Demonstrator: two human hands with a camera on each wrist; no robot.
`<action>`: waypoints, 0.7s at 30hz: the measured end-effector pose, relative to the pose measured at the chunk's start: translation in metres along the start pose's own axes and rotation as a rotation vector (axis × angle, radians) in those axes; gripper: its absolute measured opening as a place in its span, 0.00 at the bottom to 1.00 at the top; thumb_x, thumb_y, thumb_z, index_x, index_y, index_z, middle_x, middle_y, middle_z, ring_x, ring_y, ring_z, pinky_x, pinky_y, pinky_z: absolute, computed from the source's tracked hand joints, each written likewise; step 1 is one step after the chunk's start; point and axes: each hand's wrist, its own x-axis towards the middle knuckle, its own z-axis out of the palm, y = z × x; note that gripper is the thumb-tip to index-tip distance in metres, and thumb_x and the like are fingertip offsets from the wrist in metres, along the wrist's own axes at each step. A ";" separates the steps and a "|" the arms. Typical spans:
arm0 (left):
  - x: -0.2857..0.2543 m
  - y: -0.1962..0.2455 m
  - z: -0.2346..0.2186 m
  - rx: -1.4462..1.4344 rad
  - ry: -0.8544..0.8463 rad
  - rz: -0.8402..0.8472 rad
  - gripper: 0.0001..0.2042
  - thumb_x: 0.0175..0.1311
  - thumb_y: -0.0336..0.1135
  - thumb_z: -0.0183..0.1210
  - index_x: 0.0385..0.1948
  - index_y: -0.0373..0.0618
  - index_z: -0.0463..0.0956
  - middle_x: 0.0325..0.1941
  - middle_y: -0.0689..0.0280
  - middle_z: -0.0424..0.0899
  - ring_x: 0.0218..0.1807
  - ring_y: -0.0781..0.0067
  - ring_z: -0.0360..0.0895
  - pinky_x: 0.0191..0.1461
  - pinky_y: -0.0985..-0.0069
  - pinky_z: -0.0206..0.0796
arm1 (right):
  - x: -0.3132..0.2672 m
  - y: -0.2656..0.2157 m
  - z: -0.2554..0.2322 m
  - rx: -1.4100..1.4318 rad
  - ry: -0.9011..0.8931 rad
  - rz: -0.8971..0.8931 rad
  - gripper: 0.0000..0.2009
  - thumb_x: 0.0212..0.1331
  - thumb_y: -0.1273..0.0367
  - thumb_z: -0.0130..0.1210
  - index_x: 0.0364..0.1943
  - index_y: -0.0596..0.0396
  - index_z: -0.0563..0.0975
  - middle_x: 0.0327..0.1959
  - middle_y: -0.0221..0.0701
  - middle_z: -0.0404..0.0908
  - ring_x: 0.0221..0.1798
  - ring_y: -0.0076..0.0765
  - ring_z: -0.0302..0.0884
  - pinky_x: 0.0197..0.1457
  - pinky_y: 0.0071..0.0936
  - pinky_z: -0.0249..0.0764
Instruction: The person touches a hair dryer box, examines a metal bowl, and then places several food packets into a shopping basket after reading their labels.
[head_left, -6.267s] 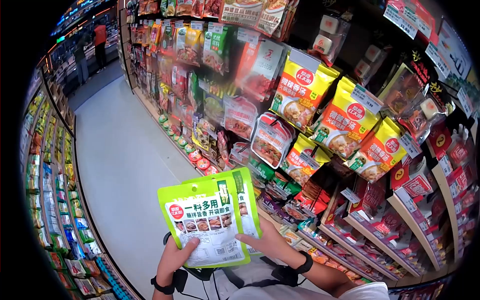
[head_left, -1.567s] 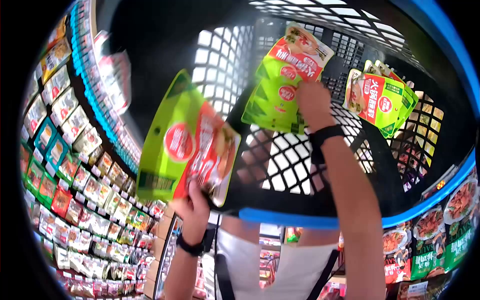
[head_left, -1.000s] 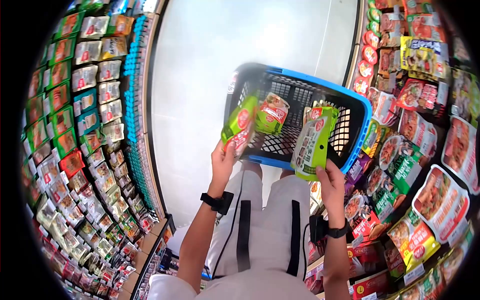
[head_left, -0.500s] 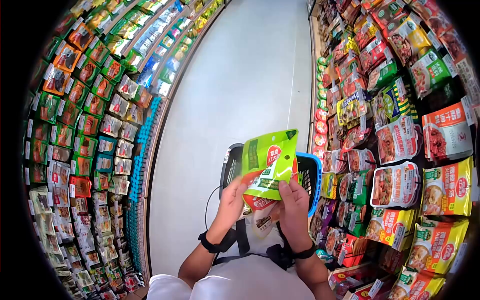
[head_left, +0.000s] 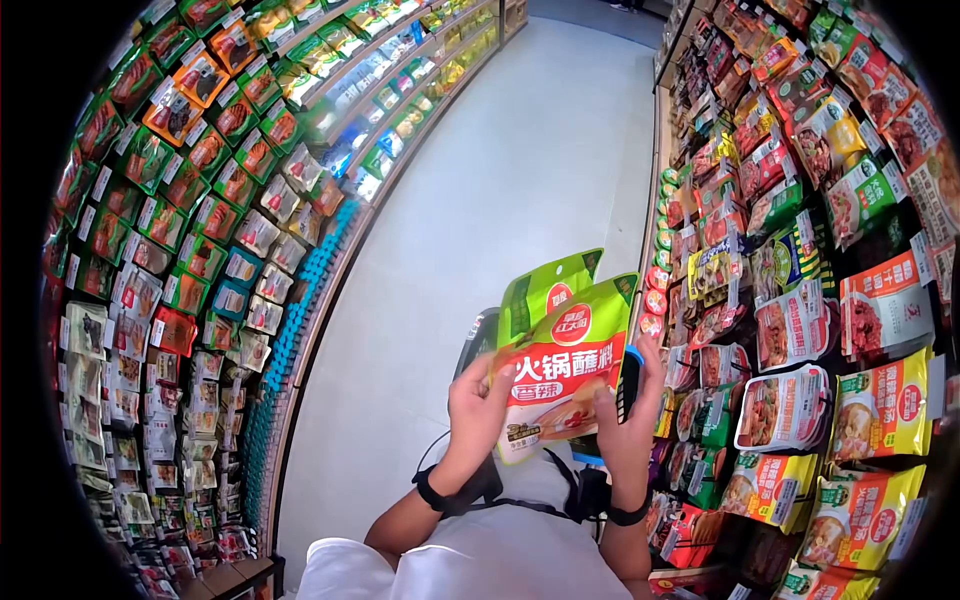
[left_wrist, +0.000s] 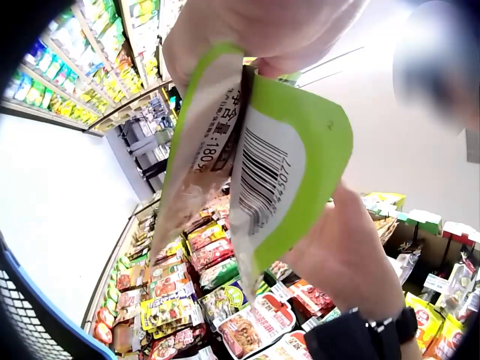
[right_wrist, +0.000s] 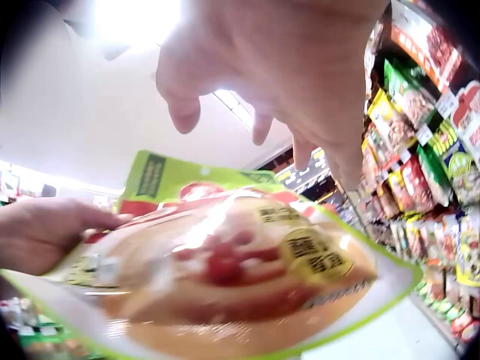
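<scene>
Two pouches (head_left: 562,365) are being pinched, seemingly for steadiness, by the left hand (head_left: 478,408); the right hand (head_left: 630,432) is being held unclasped.

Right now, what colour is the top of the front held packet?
The front packet is mainly green at its top, clearest in the head view.
</scene>
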 end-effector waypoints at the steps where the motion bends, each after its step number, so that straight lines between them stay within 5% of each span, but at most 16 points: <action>1: -0.003 0.008 0.006 0.029 0.021 0.005 0.12 0.67 0.26 0.51 0.49 0.33 0.73 0.41 0.60 0.83 0.38 0.78 0.80 0.42 0.83 0.71 | -0.007 -0.010 0.004 0.053 -0.077 -0.010 0.34 0.48 0.70 0.60 0.61 0.61 0.60 0.66 0.52 0.57 0.71 0.55 0.49 0.71 0.43 0.48; 3: -0.019 0.025 0.022 0.389 -0.101 0.151 0.14 0.64 0.24 0.52 0.50 0.36 0.74 0.43 0.57 0.83 0.41 0.75 0.82 0.45 0.80 0.72 | -0.023 -0.019 0.008 0.048 -0.320 -0.018 0.42 0.45 0.66 0.65 0.64 0.65 0.54 0.62 0.52 0.59 0.67 0.57 0.54 0.71 0.43 0.46; 4: -0.027 0.033 0.031 0.395 -0.228 0.249 0.13 0.60 0.24 0.55 0.47 0.41 0.77 0.40 0.60 0.83 0.35 0.75 0.81 0.41 0.79 0.74 | -0.036 -0.009 0.013 0.125 -0.371 0.067 0.44 0.44 0.65 0.67 0.63 0.69 0.54 0.60 0.51 0.61 0.64 0.54 0.58 0.69 0.41 0.52; 5: -0.028 0.031 0.039 0.630 -0.272 0.612 0.18 0.55 0.25 0.58 0.50 0.41 0.75 0.43 0.57 0.83 0.37 0.63 0.83 0.49 0.72 0.73 | -0.045 0.001 0.012 0.277 -0.280 0.264 0.44 0.45 0.62 0.66 0.63 0.68 0.54 0.60 0.49 0.61 0.63 0.52 0.61 0.67 0.39 0.55; 7: -0.039 0.050 0.050 0.779 -0.355 0.631 0.21 0.51 0.26 0.59 0.51 0.40 0.74 0.47 0.55 0.81 0.44 0.59 0.81 0.57 0.63 0.68 | -0.047 0.006 0.007 0.920 -0.076 0.370 0.37 0.54 0.57 0.59 0.62 0.67 0.57 0.60 0.43 0.65 0.58 0.42 0.68 0.60 0.33 0.65; 10: -0.040 0.060 0.055 0.819 -0.460 0.707 0.21 0.51 0.27 0.57 0.51 0.39 0.73 0.49 0.54 0.79 0.47 0.58 0.79 0.63 0.60 0.60 | -0.037 -0.008 0.001 1.028 0.056 0.764 0.29 0.60 0.60 0.53 0.60 0.65 0.62 0.57 0.39 0.70 0.56 0.37 0.70 0.60 0.32 0.66; 11: -0.037 0.062 0.055 0.833 -0.491 0.741 0.22 0.51 0.26 0.56 0.52 0.39 0.72 0.49 0.53 0.79 0.47 0.57 0.78 0.64 0.59 0.58 | -0.034 -0.002 0.001 1.024 0.085 0.760 0.23 0.60 0.66 0.51 0.58 0.63 0.66 0.53 0.38 0.74 0.54 0.36 0.73 0.57 0.33 0.69; 14: -0.019 0.070 0.014 0.577 -0.719 0.494 0.26 0.52 0.29 0.55 0.57 0.40 0.65 0.47 0.53 0.77 0.47 0.54 0.75 0.64 0.59 0.54 | -0.018 0.016 0.002 1.197 0.120 0.723 0.23 0.58 0.69 0.52 0.57 0.62 0.67 0.51 0.39 0.75 0.51 0.39 0.76 0.54 0.32 0.71; 16: 0.000 0.089 -0.006 0.981 -0.331 0.718 0.28 0.51 0.29 0.54 0.58 0.40 0.62 0.46 0.54 0.76 0.49 0.57 0.72 0.59 0.61 0.59 | -0.014 0.028 -0.004 1.222 0.113 0.682 0.23 0.55 0.71 0.53 0.57 0.62 0.67 0.50 0.40 0.76 0.49 0.40 0.77 0.52 0.32 0.73; 18: 0.028 0.060 0.003 0.577 -0.170 0.414 0.24 0.60 0.31 0.54 0.60 0.42 0.62 0.54 0.56 0.71 0.52 0.62 0.72 0.60 0.67 0.60 | -0.007 0.027 -0.016 1.164 0.048 0.578 0.23 0.54 0.72 0.54 0.57 0.62 0.67 0.50 0.39 0.76 0.48 0.39 0.77 0.51 0.32 0.73; 20: 0.034 0.029 -0.012 -0.194 -0.601 -0.403 0.25 0.68 0.39 0.49 0.64 0.41 0.57 0.63 0.56 0.67 0.61 0.64 0.67 0.63 0.69 0.59 | -0.007 0.035 -0.024 1.163 0.013 0.825 0.22 0.53 0.71 0.56 0.54 0.62 0.70 0.45 0.37 0.79 0.45 0.36 0.78 0.49 0.29 0.72; 21: 0.028 0.027 -0.015 -0.242 -0.594 -0.621 0.27 0.71 0.46 0.45 0.66 0.40 0.55 0.67 0.57 0.63 0.65 0.67 0.65 0.65 0.71 0.60 | -0.001 0.023 -0.023 1.090 0.042 0.737 0.21 0.55 0.70 0.55 0.54 0.62 0.70 0.45 0.36 0.79 0.45 0.34 0.78 0.49 0.27 0.71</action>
